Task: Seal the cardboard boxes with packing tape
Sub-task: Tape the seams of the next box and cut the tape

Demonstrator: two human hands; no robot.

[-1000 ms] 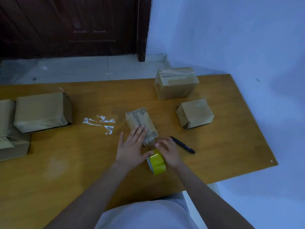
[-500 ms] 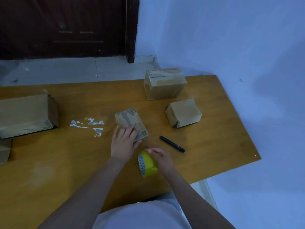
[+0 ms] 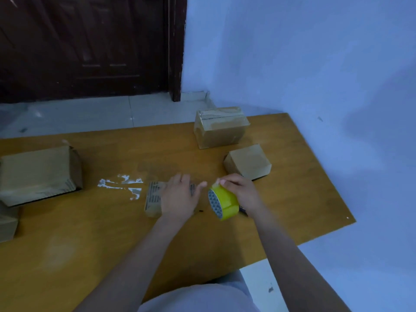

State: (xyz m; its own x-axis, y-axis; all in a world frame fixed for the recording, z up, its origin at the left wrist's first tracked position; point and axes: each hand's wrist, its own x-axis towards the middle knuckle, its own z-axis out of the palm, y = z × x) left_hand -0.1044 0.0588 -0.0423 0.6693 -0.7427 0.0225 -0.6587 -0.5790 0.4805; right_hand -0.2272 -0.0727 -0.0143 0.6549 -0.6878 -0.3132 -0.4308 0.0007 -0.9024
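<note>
1. Two boxes point(image 3: 38, 174) at the worktop's point(image 3: 90, 244) left edge look unsealed.
2. Left hand point(image 3: 177, 199), fingers spread, presses the small box point(image 3: 153, 199) mid-worktop.
3. Right hand point(image 3: 243, 192) grips the tape roll point(image 3: 225, 202).
4. The back box point(image 3: 220, 127) near the far right corner appears taped.

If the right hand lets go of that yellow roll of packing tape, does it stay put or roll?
Probably rolls: the yellow roll of packing tape is round and looks held on its curved edge above the wooden table, gripped by the right hand. Its open core suggests it is light, so a nudge could move it. Laid flat, it likely stays.
</note>
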